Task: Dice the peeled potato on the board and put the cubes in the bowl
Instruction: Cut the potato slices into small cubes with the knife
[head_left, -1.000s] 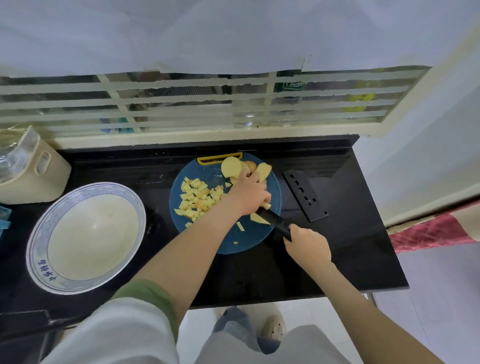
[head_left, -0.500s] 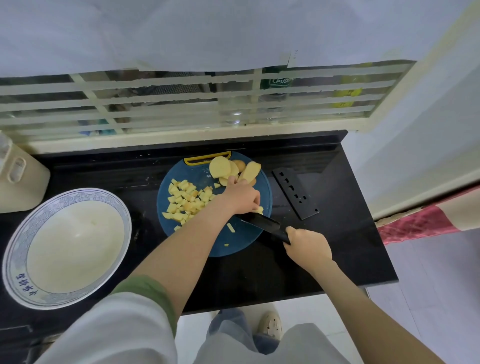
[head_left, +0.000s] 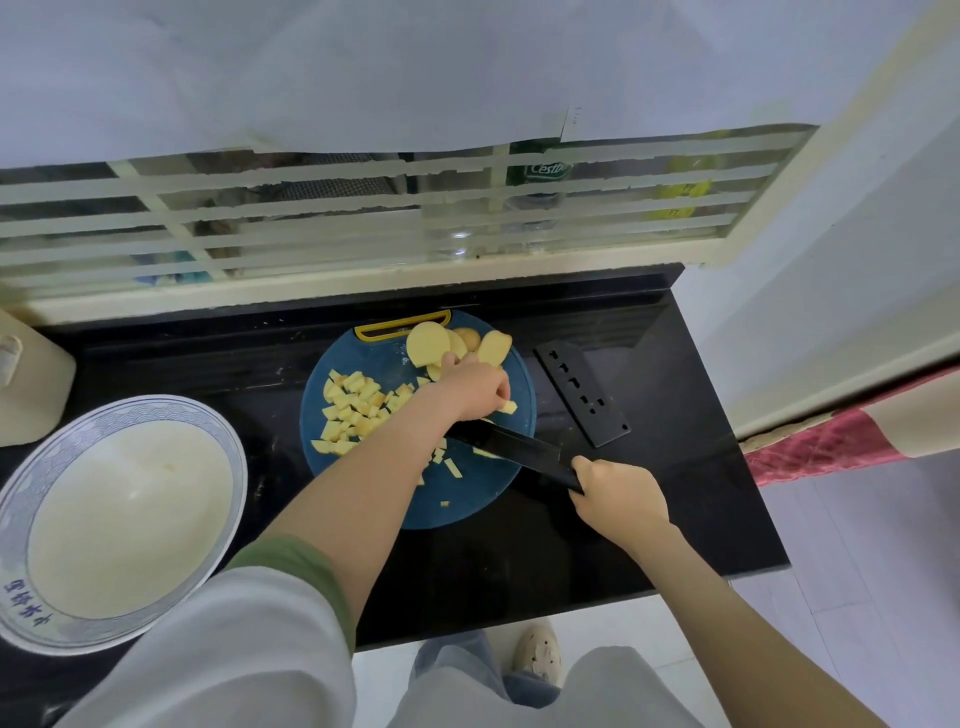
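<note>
Left hand (head_left: 470, 387) curls on a piece (head_left: 508, 407) at the board's (head_left: 467, 499) right; right hand (head_left: 621, 496) clenches the knife (head_left: 511, 449), blade diagonal, tip pointing far-left; cubes (head_left: 353, 410) board-left; slices (head_left: 428, 343) at far edge; bowl (head_left: 104, 422) left, apart.

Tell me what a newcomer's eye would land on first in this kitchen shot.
The round blue board mid-counter, heaped with yellow potato cubes, grabs attention first. Over it the left hand holds a potato piece while the right hand grips a black knife. A big white bowl at the left holds no cubes yet.
</note>
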